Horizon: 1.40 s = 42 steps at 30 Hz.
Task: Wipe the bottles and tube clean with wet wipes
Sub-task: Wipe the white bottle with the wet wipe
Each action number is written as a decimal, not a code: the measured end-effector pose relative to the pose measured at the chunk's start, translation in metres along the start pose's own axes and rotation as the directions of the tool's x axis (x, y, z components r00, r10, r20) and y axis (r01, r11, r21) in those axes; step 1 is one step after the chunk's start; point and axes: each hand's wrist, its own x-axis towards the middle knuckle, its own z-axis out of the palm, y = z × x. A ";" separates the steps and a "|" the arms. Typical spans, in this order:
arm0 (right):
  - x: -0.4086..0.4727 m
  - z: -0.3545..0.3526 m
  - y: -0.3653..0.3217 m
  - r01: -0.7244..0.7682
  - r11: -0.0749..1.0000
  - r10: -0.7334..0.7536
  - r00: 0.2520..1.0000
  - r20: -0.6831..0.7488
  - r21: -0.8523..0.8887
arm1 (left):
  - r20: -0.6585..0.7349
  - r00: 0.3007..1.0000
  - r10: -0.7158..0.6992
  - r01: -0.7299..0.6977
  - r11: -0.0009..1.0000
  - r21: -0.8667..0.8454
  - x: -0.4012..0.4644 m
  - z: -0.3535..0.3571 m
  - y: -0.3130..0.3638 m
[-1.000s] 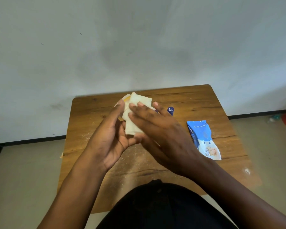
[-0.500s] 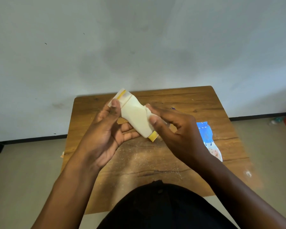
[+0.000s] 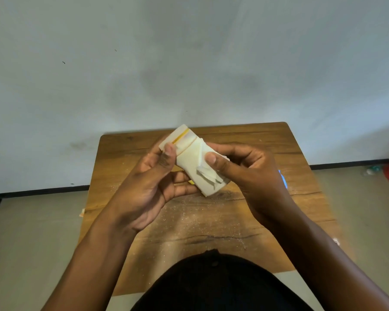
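Bottle point(image 3: 190, 157), cream-white with a yellow band near its cap, is up in your hands above the wooden bench point(image 3: 267, 142), not resting on it. Its long axis runs on a slant: the cap end points up and away toward the far left, the base down toward the near right. Your left hand point(image 3: 148, 187) grips the cap end, thumb across the front and fingers curled underneath. Your right hand point(image 3: 245, 167) pinches a folded white wet wipe point(image 3: 208, 176) against the bottle's lower half, thumb pressing on it. A sliver of blue packet point(image 3: 283, 178) shows behind your right wrist.
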 end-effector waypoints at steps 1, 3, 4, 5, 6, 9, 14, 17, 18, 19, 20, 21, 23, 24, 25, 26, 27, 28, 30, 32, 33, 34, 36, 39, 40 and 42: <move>-0.002 -0.001 0.000 0.015 0.999 -0.015 1.000 -0.001 -0.035 | -0.003 1.000 0.004 -0.004 1.000 0.002 0.000 -0.002 0.001; -0.004 -0.004 -0.002 0.038 0.996 -0.039 0.999 -0.010 -0.082 | -0.002 1.000 0.010 -0.010 1.000 0.017 -0.001 -0.003 0.000; -0.005 -0.005 -0.002 0.055 0.993 -0.058 0.998 -0.019 -0.105 | -0.003 1.000 0.013 -0.012 0.999 0.035 -0.002 -0.002 -0.001; -0.005 -0.005 -0.002 0.075 0.988 -0.079 0.996 -0.029 -0.132 | -0.007 1.000 0.011 -0.011 0.998 0.054 -0.003 -0.001 -0.003; -0.004 -0.003 -0.001 0.088 0.983 -0.097 0.994 -0.047 -0.160 | -0.013 1.000 0.009 -0.008 0.998 0.068 -0.003 0.001 -0.006; -0.003 0.005 0.001 0.121 0.967 -0.149 0.982 -0.113 -0.223 | -0.030 0.999 0.017 -0.014 0.997 0.074 -0.002 0.008 -0.009; -0.006 0.009 0.014 0.298 0.703 -0.453 0.887 -0.084 -0.646 | -0.102 0.993 0.065 -0.063 0.998 0.023 0.001 0.008 -0.003; -0.005 0.006 0.018 0.319 0.577 -0.509 0.860 -0.026 -0.752 | -0.093 0.994 0.048 -0.047 0.999 0.014 -0.001 0.008 -0.005; -0.004 0.005 0.018 0.306 0.593 -0.471 0.882 -0.013 -0.744 | -0.083 0.996 0.039 -0.038 0.999 0.008 -0.001 0.008 -0.006; -0.002 0.005 0.016 0.285 0.626 -0.416 0.909 -0.003 -0.726 | -0.074 0.997 0.032 -0.032 0.999 0.001 -0.002 0.008 -0.006; 0.000 0.005 0.014 0.267 0.664 -0.367 0.930 0.007 -0.698 | -0.072 0.997 0.031 -0.032 0.999 -0.004 -0.002 0.009 -0.006; 0.002 0.006 0.013 0.265 0.688 -0.346 0.938 0.016 -0.675 | -0.077 0.996 0.037 -0.038 0.999 -0.007 -0.002 0.009 -0.006; 0.002 0.006 0.013 0.308 0.653 -0.421 0.907 0.007 -0.692 | -0.092 0.994 0.056 -0.056 0.998 -0.002 -0.002 0.010 -0.005; 0.001 0.006 0.014 0.342 0.594 -0.499 0.867 0.000 -0.728 | -0.098 0.993 0.063 -0.063 0.998 0.005 -0.001 0.011 -0.005; 0.000 0.006 0.015 0.369 0.529 -0.570 0.822 0.003 -0.764 | -0.103 0.992 0.067 -0.066 0.998 0.011 -0.001 0.011 -0.005; -0.002 0.006 0.016 0.385 0.476 -0.613 0.790 0.016 -0.791 | -0.108 0.992 0.069 -0.067 0.998 0.018 -0.001 0.012 -0.005; -0.002 0.006 0.016 0.393 0.441 -0.626 0.779 0.037 -0.807 | -0.111 0.991 0.071 -0.069 0.997 0.027 -0.001 0.013 -0.005; -0.002 0.006 0.016 0.391 0.436 -0.611 0.790 0.053 -0.810 | -0.112 0.991 0.074 -0.071 0.997 0.036 -0.001 0.013 -0.006; 0.000 0.007 0.014 0.352 0.532 -0.509 0.860 0.041 -0.770 | -0.109 0.991 0.076 -0.072 0.997 0.039 0.000 0.013 -0.005; 0.001 0.008 0.012 0.324 0.640 -0.436 0.900 0.018 -0.696 | -0.115 0.990 0.082 -0.078 0.996 0.041 0.001 0.013 -0.005; 0.001 0.008 0.012 0.331 0.637 -0.453 0.891 0.009 -0.696 | -0.119 0.989 0.087 -0.083 0.996 0.044 0.001 0.013 -0.005; 0.001 0.008 0.013 0.351 0.600 -0.501 0.866 0.006 -0.719 | -0.121 0.988 0.091 -0.086 0.995 0.042 0.002 0.014 -0.006; -0.002 0.007 0.017 0.401 0.480 -0.616 0.787 0.025 -0.780 | -0.125 0.988 0.094 -0.091 0.995 0.030 0.002 0.017 -0.008; -0.002 0.010 0.024 0.414 0.362 -0.667 0.741 0.079 -0.835 | -0.134 0.986 0.099 -0.096 0.995 0.028 0.002 0.023 -0.012; 0.000 0.011 0.025 0.410 0.374 -0.654 0.753 0.077 -0.832 | -0.138 0.985 0.101 -0.098 0.995 0.027 0.003 0.025 -0.014; 0.003 0.013 0.024 0.393 0.425 -0.588 0.805 0.081 -0.815 | -0.150 0.983 0.104 -0.101 0.995 0.024 0.003 0.028 -0.017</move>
